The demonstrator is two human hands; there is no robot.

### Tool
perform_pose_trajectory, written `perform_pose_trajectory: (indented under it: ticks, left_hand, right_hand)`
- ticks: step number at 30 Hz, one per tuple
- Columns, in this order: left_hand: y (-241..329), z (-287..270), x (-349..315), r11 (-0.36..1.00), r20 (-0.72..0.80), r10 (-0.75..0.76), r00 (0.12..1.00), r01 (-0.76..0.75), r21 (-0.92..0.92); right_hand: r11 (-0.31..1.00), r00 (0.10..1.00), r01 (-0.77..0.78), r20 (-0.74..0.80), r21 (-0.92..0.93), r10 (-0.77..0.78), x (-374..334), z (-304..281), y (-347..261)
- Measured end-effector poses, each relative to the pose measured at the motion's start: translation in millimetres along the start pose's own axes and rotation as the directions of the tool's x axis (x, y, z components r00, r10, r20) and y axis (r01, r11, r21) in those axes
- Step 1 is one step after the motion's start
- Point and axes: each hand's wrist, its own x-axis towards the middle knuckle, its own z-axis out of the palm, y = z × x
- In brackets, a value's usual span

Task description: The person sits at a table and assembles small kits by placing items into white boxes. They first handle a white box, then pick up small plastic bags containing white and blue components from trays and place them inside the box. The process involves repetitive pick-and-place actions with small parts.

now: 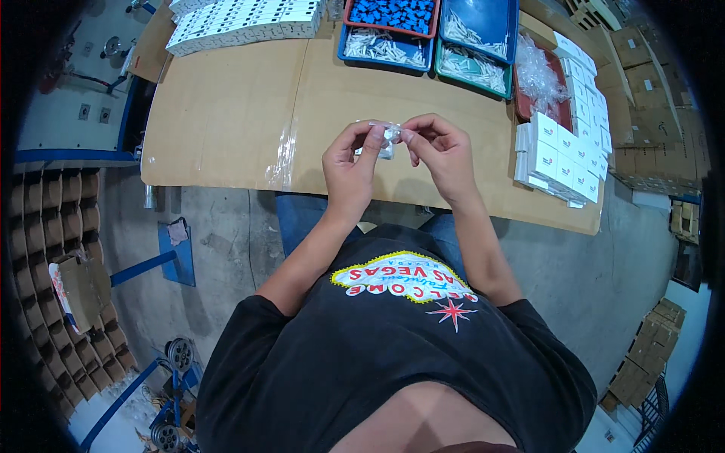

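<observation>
Between my hands, above the near part of the cardboard-covered table [226, 121], is a small clear plastic bag [390, 137] with something white in it. My left hand [352, 162] is closed on the bag's left side, thumb against the fingers. My right hand [445, 155] pinches the bag's right edge between thumb and forefinger, the other fingers curled. What the white content is, I cannot make out; fingers and shiny plastic partly cover it.
At the back stand a red tray of blue pieces [391, 13] and blue and green trays [474, 73] of small white parts. Right of these, a red-brown tray [565, 113] holds clear bags beside stacked white boxes [557, 155]. More white boxes [245, 24] line the far left.
</observation>
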Motion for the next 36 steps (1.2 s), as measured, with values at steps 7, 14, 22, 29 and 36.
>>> perform_pose_trajectory:
  ticks: [7, 14, 22, 29, 36]
  left_hand:
    - [-2, -2, -1, 0.999, -0.031, 0.019, 0.999, -0.018, 0.038]
    - [-5, -3, -1, 0.998, -0.052, 0.039, 0.998, -0.037, 0.044]
    - [-4, 0, 0, 0.999, -0.043, 0.046, 0.998, -0.044, 0.032]
    - [-5, -2, -1, 0.996, -0.010, 0.063, 0.998, -0.063, 0.067]
    - [-6, -4, -1, 0.993, -0.002, 0.086, 0.996, -0.085, 0.079]
  right_hand:
    - [0.995, 0.995, 0.059, -0.072, -0.081, -0.065, 0, 10, 5]
    - [0.993, 0.991, 0.103, -0.081, -0.053, -0.107, 0, 16, 9]
    - [0.999, 0.999, 0.016, -0.038, -0.031, -0.017, 2, 12, 8]
    - [0.999, 0.995, 0.040, -0.091, -0.004, -0.040, 0, 15, 9]
    - [0.999, 0.996, 0.030, -0.087, 0.019, -0.028, -1, 23, 3]
